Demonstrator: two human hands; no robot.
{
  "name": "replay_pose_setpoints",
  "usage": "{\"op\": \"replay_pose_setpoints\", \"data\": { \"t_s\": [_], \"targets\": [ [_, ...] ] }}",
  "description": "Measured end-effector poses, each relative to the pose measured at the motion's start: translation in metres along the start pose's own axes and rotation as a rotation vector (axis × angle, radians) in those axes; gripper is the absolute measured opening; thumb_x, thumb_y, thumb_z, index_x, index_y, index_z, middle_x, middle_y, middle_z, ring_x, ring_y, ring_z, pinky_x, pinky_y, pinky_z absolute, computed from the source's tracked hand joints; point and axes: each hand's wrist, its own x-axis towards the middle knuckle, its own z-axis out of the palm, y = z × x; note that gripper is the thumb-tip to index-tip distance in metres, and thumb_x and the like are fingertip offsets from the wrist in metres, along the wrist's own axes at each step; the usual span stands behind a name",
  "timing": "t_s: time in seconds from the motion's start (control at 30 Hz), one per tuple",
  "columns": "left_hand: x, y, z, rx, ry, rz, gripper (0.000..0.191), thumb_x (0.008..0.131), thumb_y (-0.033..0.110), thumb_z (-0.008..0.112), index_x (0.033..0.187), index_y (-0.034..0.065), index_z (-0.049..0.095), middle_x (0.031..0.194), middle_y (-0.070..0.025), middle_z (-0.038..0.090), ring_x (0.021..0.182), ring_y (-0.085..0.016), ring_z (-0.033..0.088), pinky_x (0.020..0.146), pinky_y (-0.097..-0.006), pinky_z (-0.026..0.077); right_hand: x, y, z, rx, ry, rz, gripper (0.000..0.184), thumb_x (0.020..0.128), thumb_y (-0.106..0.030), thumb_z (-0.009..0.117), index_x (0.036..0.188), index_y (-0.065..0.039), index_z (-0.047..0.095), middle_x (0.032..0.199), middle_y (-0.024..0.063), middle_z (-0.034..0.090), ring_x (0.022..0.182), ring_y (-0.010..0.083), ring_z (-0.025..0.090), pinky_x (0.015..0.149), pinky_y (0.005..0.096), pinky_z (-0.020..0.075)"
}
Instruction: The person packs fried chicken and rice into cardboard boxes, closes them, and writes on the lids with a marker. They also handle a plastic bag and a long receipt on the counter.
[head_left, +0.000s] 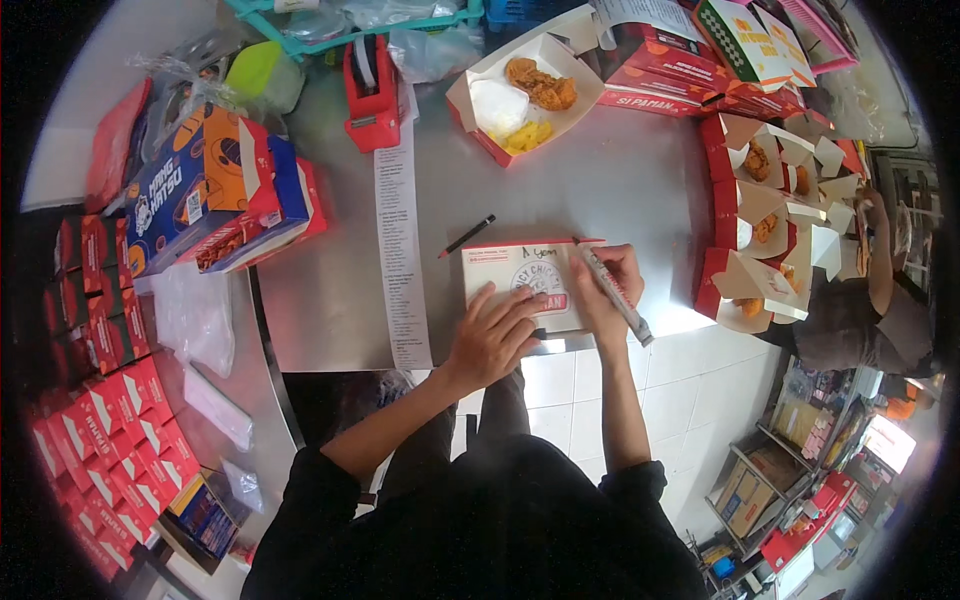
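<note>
Near the front edge of the steel table (322, 315) lies a closed cardboard food box (487, 274), its pale lid bearing print and handwriting. My left hand (499, 334) rests on the lid with its fingers spread. A grey marker pen (619, 300) is gripped in my right hand (609, 289), its tip at the lid's upper right part. A dark pencil with a red end (466, 236) lies beyond the box's left corner. To the left, a long printed paper strip (401, 262) runs from under a red tape dispenser (373, 105) to the front edge.
An open box (480, 135) with rice, fried chicken and yellow food stands at the back. Several open food boxes (709, 277) line the right side. Folded cartons (169, 217) and stacked red boxes (112, 450) are at left. Another person's arm (881, 255) shows far right.
</note>
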Motion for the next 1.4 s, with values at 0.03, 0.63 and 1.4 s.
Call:
{"op": "replay_pose_setpoints", "data": {
  "t_s": [0.03, 0.63, 1.4],
  "targets": [
    [0.000, -0.001, -0.003, 0.008, -0.005, 0.000, 0.020, 0.078, 0.028, 0.062, 0.082, 0.0095, 0.055, 0.123, -0.0002, 0.054, 0.119, -0.018, 0.046, 0.103, -0.0490, 0.027, -0.003, 0.000, 0.000, -0.018, -0.004, -0.011, 0.022, 0.073, -0.006, 0.071, 0.077, -0.003, 0.050, 0.062, 0.0004, 0.056, 0.056, 0.0035, 0.047, 0.050, 0.0192, 0.0394],
    [-0.006, -0.009, -0.008, 0.069, -0.013, -0.027, 0.019, 0.078, 0.027, 0.063, 0.085, 0.0107, 0.058, 0.120, 0.0003, 0.056, 0.118, -0.018, 0.047, 0.104, -0.0484, 0.026, -0.009, -0.001, 0.008, -0.210, -0.026, -0.050, 0.020, 0.072, -0.010, 0.071, 0.072, -0.002, 0.053, 0.059, 0.0082, 0.056, 0.050, 0.0131, 0.053, 0.049, 0.0253, 0.0436],
    [-0.006, -0.009, -0.008, 0.062, -0.013, -0.031, 0.018, 0.078, 0.027, 0.063, 0.082, 0.0110, 0.056, 0.120, 0.0015, 0.056, 0.118, -0.018, 0.046, 0.104, -0.0485, 0.026, -0.011, 0.006, 0.007, -0.217, 0.093, -0.035, 0.023, 0.067, -0.007, 0.071, 0.066, -0.003, 0.048, 0.052, 0.0068, 0.052, 0.045, 0.0117, 0.048, 0.044, 0.0241, 0.0397]
  ]
}}
